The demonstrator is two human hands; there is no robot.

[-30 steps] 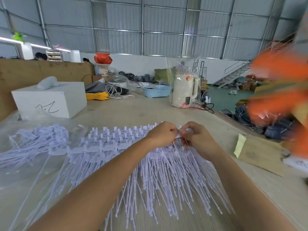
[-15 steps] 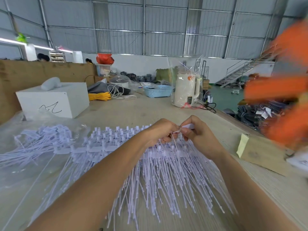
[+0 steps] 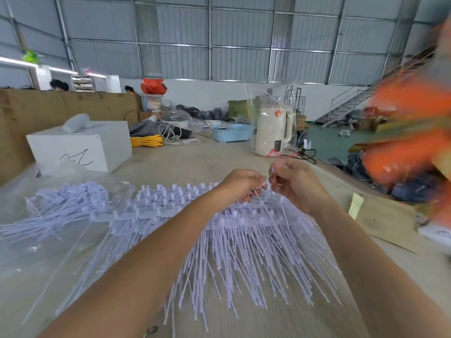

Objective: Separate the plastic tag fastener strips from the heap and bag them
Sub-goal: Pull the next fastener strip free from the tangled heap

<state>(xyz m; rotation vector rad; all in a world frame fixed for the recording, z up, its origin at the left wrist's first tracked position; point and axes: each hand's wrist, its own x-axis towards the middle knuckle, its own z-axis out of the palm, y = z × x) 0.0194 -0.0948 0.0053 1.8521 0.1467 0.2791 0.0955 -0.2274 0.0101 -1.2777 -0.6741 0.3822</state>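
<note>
1. Fastener strips already pulled apart (image 3: pixel 61 206) lie in a loose bundle inside a clear plastic bag (image 3: pixel 29 240) at the left of the bench (image 3: pixel 195 162), with a white box (image 3: pixel 80 145) standing just behind them.
2. Spread across the middle of the bench is the heap of tag fasteners (image 3: pixel 195 235), their head bars toward the far side and their thin white tails fanned toward the person.
3. Reaching in from the lower left, the left forearm crosses above the heap; the left hand (image 3: pixel 240 185) is curled, its fingers pinching the head end of a strip at the heap's far edge.
4. Close beside it, almost touching, the right hand (image 3: pixel 296 185) is raised a little higher, its fingers (image 3: pixel 277 170) bent and pinching a small white fastener head, a thin tail trailing down from it to the heap.
5. Farther right, a cream kettle (image 3: pixel 272 132) stands at the back and a cardboard sheet (image 3: pixel 380 220) lies near the bench edge.
</note>
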